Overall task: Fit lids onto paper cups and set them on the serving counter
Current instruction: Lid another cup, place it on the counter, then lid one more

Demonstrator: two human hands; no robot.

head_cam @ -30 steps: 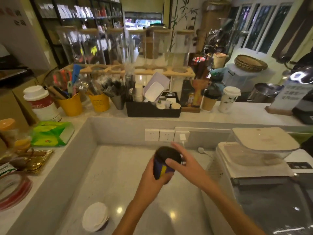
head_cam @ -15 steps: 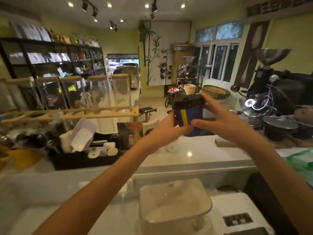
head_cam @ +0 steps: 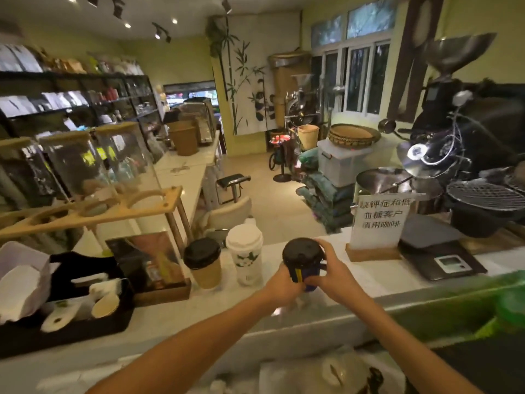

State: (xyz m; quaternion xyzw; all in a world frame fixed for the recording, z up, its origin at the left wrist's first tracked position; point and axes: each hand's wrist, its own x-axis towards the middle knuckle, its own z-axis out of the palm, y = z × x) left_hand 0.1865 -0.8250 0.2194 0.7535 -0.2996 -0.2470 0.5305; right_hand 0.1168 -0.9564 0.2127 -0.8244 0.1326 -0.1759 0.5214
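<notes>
A blue paper cup with a yellow stripe and a black lid (head_cam: 302,258) sits low over the pale serving counter (head_cam: 377,275), held from both sides. My left hand (head_cam: 281,285) wraps its left side and my right hand (head_cam: 331,273) grips its right side and rim. To its left on the counter stand a white floral cup with a white lid (head_cam: 246,253) and a brown cup with a black lid (head_cam: 203,262). Whether the blue cup's base touches the counter is hidden by my fingers.
A paper sign on a wooden base (head_cam: 376,223) stands right of the cup, with a black scale (head_cam: 443,258) beyond it. A black caddy of napkins and lids (head_cam: 65,314) and a wooden-framed card (head_cam: 153,265) sit at left. A lidded container (head_cam: 341,373) lies below the counter.
The lidded blue cup rose from the lower worktop, was held high in both hands, and has now come down to the serving counter beside the two other cups.
</notes>
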